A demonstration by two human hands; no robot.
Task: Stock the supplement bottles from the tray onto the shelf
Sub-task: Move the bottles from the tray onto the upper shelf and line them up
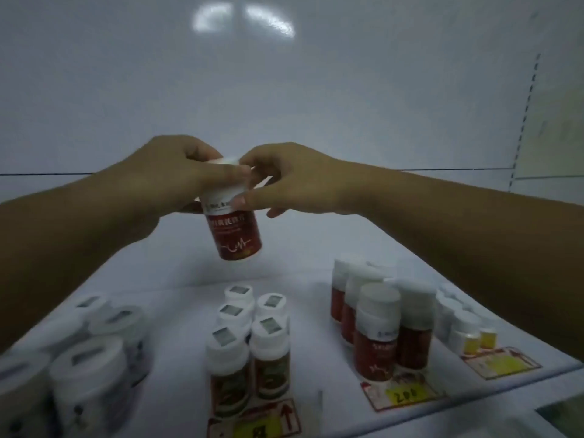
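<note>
A red-labelled supplement bottle [235, 230] with a white cap hangs in the air above the white shelf [177, 279], tilted slightly. My left hand [167, 175] grips its cap and upper part from the left. My right hand [284, 181] pinches the cap from the right, thumb against the bottle's neck. Both hands meet over the middle of the shelf. Below and to the right stands a group of matching red bottles [376, 327]. The tray is out of view.
Several green-brown labelled bottles [249, 339] stand in two rows at front centre. Wide white-capped jars [88, 352] crowd the front left. Small yellow-labelled bottles [464, 324] sit at the right. Price tags [404, 393] line the shelf's front edge. The white back wall [284, 90] rises behind.
</note>
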